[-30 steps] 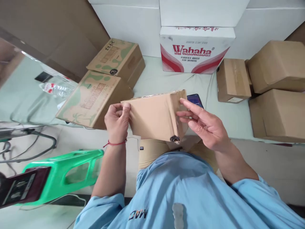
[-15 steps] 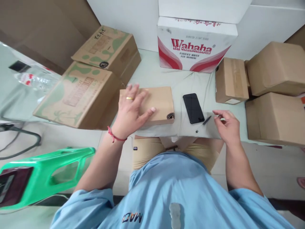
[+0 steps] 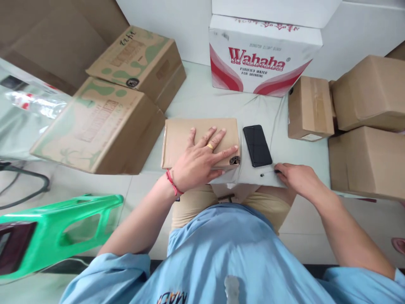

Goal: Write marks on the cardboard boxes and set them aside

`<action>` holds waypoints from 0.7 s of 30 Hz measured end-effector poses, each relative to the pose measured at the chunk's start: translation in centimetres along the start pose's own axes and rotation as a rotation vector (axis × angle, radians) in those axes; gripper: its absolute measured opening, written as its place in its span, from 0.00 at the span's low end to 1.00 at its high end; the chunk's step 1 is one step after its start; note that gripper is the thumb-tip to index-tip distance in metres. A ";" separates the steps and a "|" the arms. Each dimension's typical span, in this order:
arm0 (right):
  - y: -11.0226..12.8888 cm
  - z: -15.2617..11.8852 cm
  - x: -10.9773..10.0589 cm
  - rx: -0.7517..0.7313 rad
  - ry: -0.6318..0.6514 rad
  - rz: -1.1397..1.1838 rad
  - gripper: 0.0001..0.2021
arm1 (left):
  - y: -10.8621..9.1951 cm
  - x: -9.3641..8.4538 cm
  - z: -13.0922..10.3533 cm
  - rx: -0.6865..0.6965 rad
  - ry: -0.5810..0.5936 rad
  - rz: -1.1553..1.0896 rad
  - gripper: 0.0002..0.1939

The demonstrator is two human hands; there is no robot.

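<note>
A small closed cardboard box [image 3: 180, 135] lies on the covered table in front of me. My left hand [image 3: 205, 156] rests on its top, fingers spread, with a ring on one finger and a red cord at the wrist. A dark, torn-looking mark [image 3: 235, 160] shows at the box's near right corner. My right hand [image 3: 294, 175] pinches the dark end of a slim pen [image 3: 268, 172], which lies low near the table's front edge. The pen's pale barrel and small black tip point left. Just beyond it, a black phone [image 3: 257, 145] lies between the box and my right hand.
Two printed cartons [image 3: 91, 122] stand at the left, near a plastic bottle [image 3: 38, 103]. A white water carton [image 3: 262, 59] is at the back. Several brown boxes [image 3: 363, 156] are stacked at the right. A green stool [image 3: 79, 228] stands on the floor at lower left.
My left hand has slid right across the box top, and the box sits slightly further right. My right hand has come down and left, closing on the dark end of the pen.
</note>
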State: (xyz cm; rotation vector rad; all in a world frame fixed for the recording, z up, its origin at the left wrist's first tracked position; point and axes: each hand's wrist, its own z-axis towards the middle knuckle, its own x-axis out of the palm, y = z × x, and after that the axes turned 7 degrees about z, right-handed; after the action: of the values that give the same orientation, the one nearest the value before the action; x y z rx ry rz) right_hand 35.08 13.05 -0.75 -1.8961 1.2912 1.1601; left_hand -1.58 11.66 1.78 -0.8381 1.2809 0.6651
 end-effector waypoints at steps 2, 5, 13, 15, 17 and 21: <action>-0.2 -0.5 -0.6 -0.036 0.032 -0.034 0.08 | 0.0 0.1 -0.1 -0.015 -0.018 -0.008 0.40; -0.6 -3.0 -1.2 -0.105 -0.191 0.164 0.02 | -0.1 0.1 -0.1 -0.029 -0.045 -0.013 0.38; 5.0 -3.3 -1.9 -0.135 -0.925 1.735 0.10 | -0.1 0.0 2.4 0.049 -0.018 -0.011 0.46; 7.9 -1.7 -1.5 -0.183 -0.764 1.842 0.12 | 0.0 0.1 2.7 0.075 -0.013 -0.020 0.47; 10.1 -0.4 -1.2 -0.225 -0.680 1.832 0.11 | 0.0 0.3 2.7 0.077 0.003 -0.037 0.47; 11.9 0.8 -1.4 -0.223 -0.619 1.642 0.09 | 0.0 0.5 2.6 0.069 0.021 -0.058 0.46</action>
State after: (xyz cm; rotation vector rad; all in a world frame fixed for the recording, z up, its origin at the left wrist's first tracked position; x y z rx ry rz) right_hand 23.57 9.81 0.29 -0.0415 2.2891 2.3548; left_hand -0.08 13.87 1.51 -0.8242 1.2863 0.5639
